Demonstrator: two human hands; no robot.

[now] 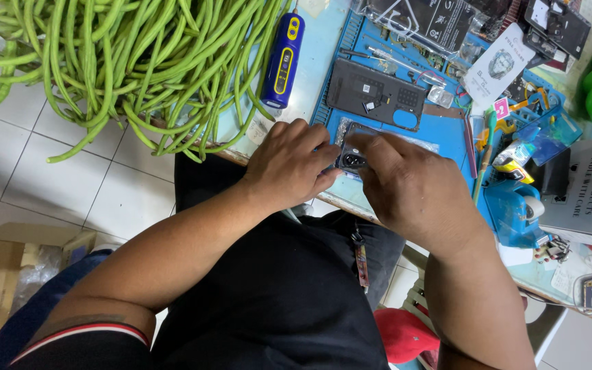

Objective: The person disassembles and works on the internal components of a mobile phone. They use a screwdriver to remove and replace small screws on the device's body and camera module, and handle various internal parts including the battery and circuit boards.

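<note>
My left hand (289,168) and my right hand (412,188) meet at the near edge of a blue work mat (440,130). Between their fingertips they hold a small dark phone part with camera lenses (352,159), lying on a clear plastic wrapper (419,142). Most of the part is hidden by my fingers. Just beyond it on the mat lies an opened dark phone body (375,92) with small loose bits on it.
A big pile of long green beans (125,62) covers the table's left. A blue-and-yellow electric screwdriver (282,58) lies beside it. A blue tape dispenser (515,209), tweezers, small tools, cards and a grey box (587,185) crowd the right. A cardboard box (1,274) sits on the floor.
</note>
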